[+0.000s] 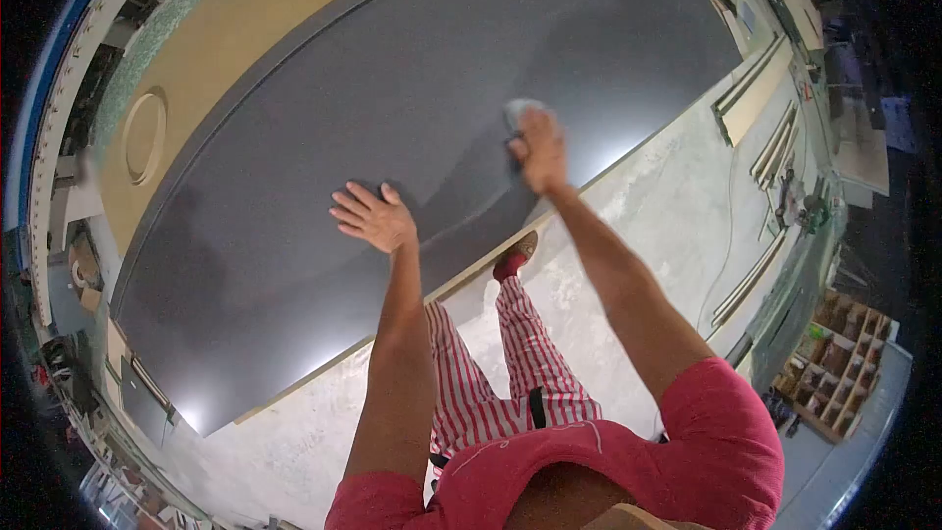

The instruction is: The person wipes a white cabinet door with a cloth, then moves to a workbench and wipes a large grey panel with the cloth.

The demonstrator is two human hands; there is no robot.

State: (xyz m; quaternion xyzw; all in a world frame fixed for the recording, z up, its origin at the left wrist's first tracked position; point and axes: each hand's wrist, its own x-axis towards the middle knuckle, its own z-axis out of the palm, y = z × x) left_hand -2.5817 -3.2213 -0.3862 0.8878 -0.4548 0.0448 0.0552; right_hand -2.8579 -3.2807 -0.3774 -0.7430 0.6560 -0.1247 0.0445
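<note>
A large dark grey panel [412, 128] with a curved far edge lies before me. My left hand [378, 219] rests flat on it, fingers spread, holding nothing. Farther right, my right hand [540, 152] is blurred by motion over the same panel. Its fingers press on a light grey cloth [523, 108], mostly covered by the hand; whether this is a folded cloth or a pad is hard to make out.
A tan board [211, 25] with a round ring [145, 137] lies beyond the curved edge. To the right are several wooden strips [751, 280], a power tool [810, 213] and a compartmented wooden box [834, 363]. The floor [638, 206] is pale and stained.
</note>
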